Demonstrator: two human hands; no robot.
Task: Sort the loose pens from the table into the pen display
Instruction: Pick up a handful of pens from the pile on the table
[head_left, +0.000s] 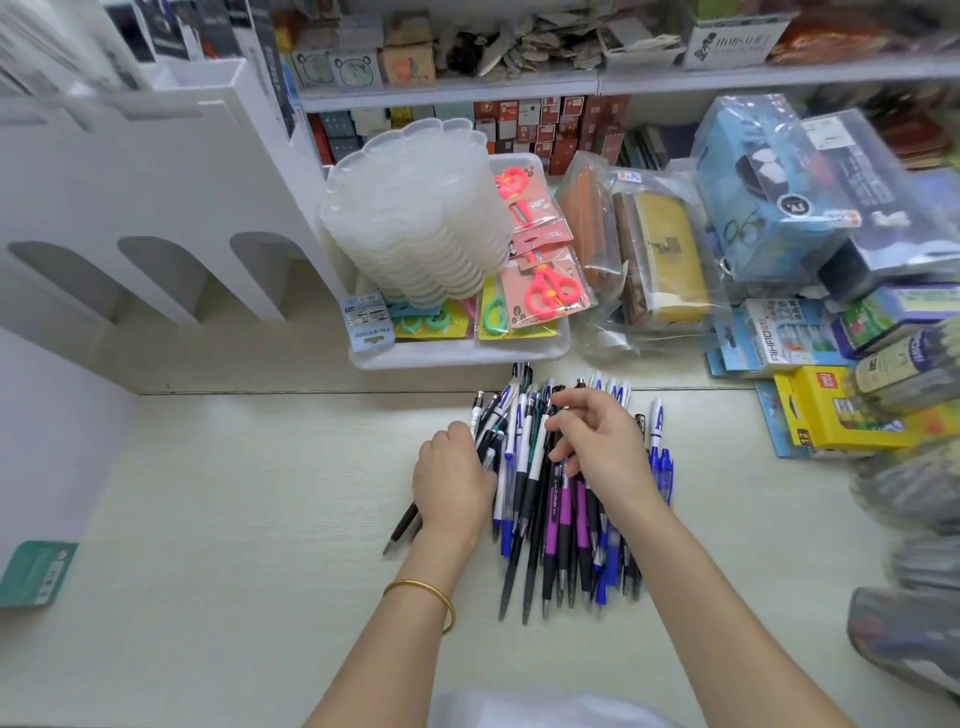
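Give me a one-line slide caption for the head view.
Left hand and right hand pick through a heap of pens on the table, beside the white pen display.

Right-side goods blurred, green packet cut off, left hand fingers hidden among pens

Black, blue, purple and white pens lie heaped parallel, right of the white pen display.

Bright, diffuse light fills the scene, throwing only faint, soft shadows on the pale tabletop. The pens at centre are sharp. Wide-angle distortion bends the edges, and the far shelf and right-edge packages smear with blur.
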